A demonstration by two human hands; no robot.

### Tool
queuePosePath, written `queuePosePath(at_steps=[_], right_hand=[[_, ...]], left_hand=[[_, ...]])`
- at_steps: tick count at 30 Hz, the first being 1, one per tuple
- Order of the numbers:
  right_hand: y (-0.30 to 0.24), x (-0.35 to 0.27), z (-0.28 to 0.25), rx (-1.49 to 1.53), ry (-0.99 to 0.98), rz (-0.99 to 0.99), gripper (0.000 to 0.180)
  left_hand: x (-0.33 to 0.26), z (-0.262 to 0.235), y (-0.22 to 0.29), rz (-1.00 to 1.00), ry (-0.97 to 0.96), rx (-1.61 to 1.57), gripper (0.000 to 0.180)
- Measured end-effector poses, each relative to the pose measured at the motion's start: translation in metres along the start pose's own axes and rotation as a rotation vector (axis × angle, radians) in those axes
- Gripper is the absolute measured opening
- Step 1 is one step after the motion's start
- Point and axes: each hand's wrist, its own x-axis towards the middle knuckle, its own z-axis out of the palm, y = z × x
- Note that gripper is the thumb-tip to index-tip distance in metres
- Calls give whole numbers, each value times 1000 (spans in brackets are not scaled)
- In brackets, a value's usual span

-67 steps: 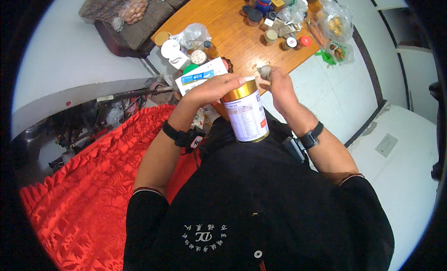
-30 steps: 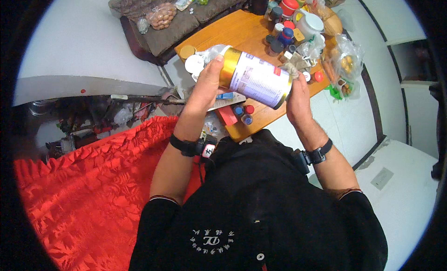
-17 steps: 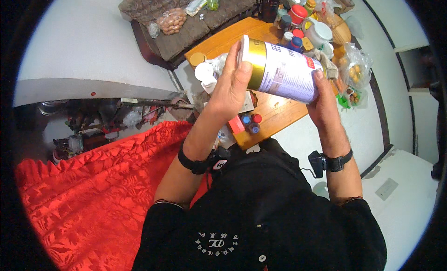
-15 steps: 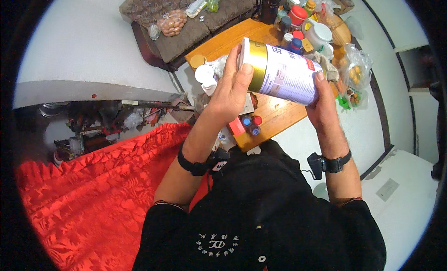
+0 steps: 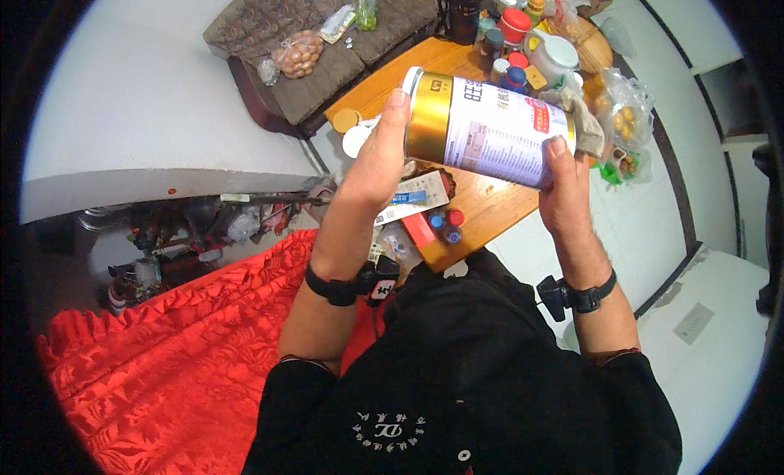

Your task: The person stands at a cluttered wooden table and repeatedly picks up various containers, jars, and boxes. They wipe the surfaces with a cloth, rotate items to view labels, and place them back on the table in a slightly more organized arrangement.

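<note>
A large cylindrical tin (image 5: 498,128), white and pale purple with a gold band and a white lid, is held sideways above the wooden table (image 5: 490,205). My left hand (image 5: 371,169) grips its lidded end, the thumb up along the rim and the other fingers hidden behind. At the opposite end my right hand (image 5: 563,189) clasps the base, its thumb pressed on the printed side. Below the tin lie a flat white box (image 5: 420,199) and several small bottles with red and blue caps (image 5: 447,222).
Jars and bottles crowd the table's far right around a white pot (image 5: 555,60). Bags of fruit (image 5: 625,111) are beside them. A brown sofa (image 5: 327,58) holds a bag of eggs (image 5: 299,53). Red patterned cloth (image 5: 180,352) spreads at the left.
The tin has rolled a little, bringing more of its printed label into sight. My left thumb has shifted from the gold band to the lid's rim, and that hand sits slightly farther left.
</note>
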Motion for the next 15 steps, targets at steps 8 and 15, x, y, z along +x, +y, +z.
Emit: queuePosePath(at_steps=[8,15], right_hand=[[10,-5,-4,122,-24,178,74],[5,-13,3,79,-41,266,69]], left_hand=[[9,-6,-15,76,4,46,73],[7,-6,-6,114,-26,334,70]])
